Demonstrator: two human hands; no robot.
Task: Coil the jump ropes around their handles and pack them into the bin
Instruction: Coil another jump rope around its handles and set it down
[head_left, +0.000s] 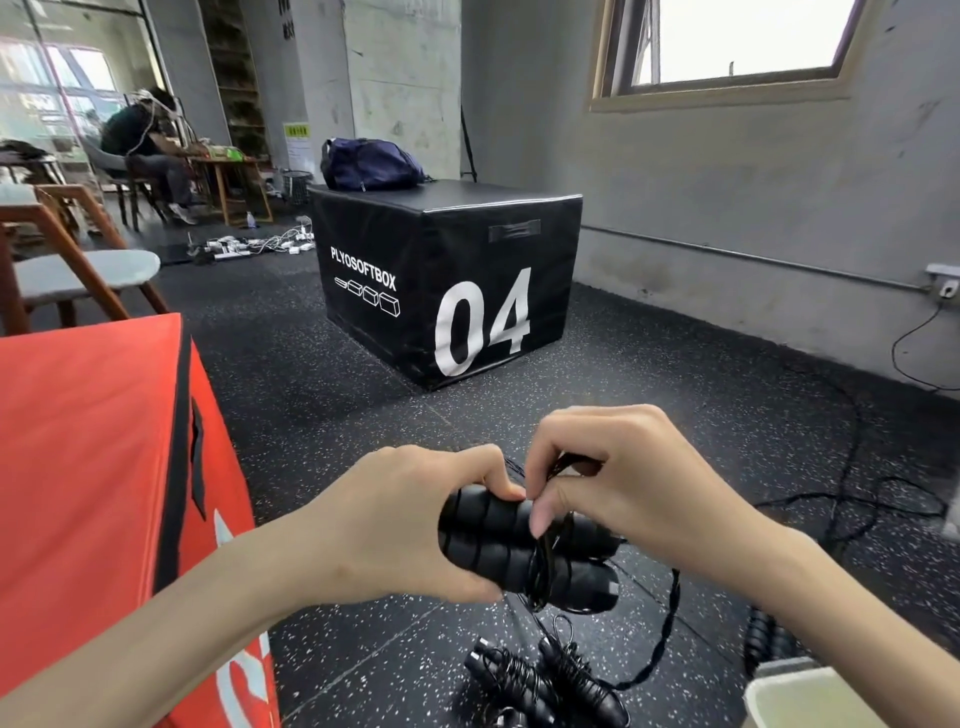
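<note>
Two black ribbed jump rope handles lie side by side in my left hand, which grips them from the left. My right hand pinches the thin black rope where it loops around the handles. The rope's loose tail hangs down to the right. Below, on the floor, lie two more jump ropes with rope wound around their handles. A pale bin's corner shows at the bottom right, with another black handle beside it.
A red soft box stands close on my left. A black plyo box marked 04 with a dark bag on top stands ahead. Cables trail over the speckled floor at right. Wooden chairs and a seated person are far left.
</note>
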